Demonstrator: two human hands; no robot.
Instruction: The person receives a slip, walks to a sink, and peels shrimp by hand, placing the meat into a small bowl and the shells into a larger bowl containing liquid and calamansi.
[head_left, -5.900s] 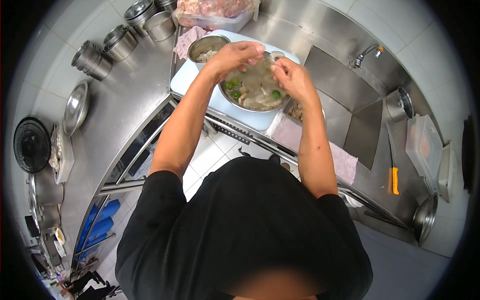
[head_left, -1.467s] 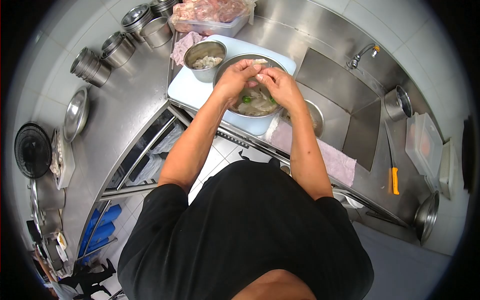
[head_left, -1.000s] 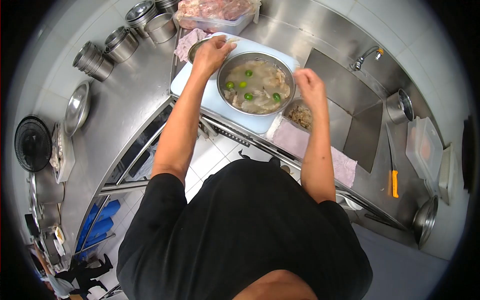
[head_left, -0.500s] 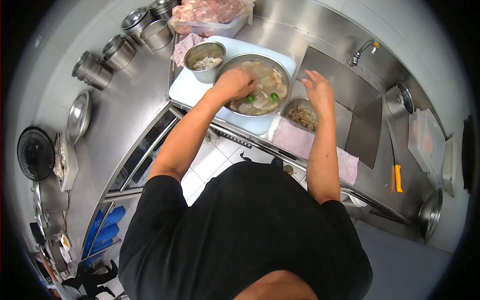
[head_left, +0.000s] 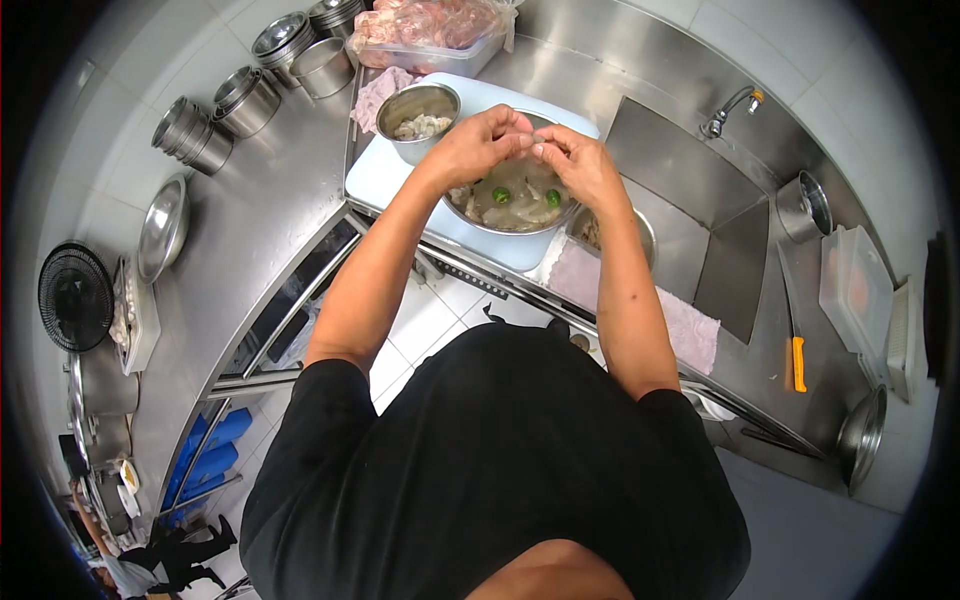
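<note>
My left hand (head_left: 480, 148) and my right hand (head_left: 585, 168) meet over a wide steel bowl (head_left: 468, 218). Both are closed, their fingertips pinching a small greyish, shrimp-like piece (head_left: 536, 140) that the fingers mostly hide. Cloudy water, pale pieces and two round green things (head_left: 501, 195) fill the bowl, which rests on a pale blue cutting board (head_left: 368, 188). To its left, a smaller steel pot (head_left: 412, 152) contains whitish pieces (head_left: 422, 126). Partly behind my right forearm, another steel bowl (head_left: 648, 232) has brownish scraps in it.
A sink (head_left: 690, 170) with a tap (head_left: 735, 108) is on the right. Beyond it lies a knife with an orange handle (head_left: 797, 362). A pink cloth (head_left: 690, 330) covers the counter edge. A tub of bagged meat (head_left: 430, 50) stands behind the board. Another person (head_left: 165, 565) shows at lower left.
My left hand has risen out of the wide bowl. My right hand, earlier open beside the bowl near the sink, has moved left to meet it, and both now pinch the small piece.
</note>
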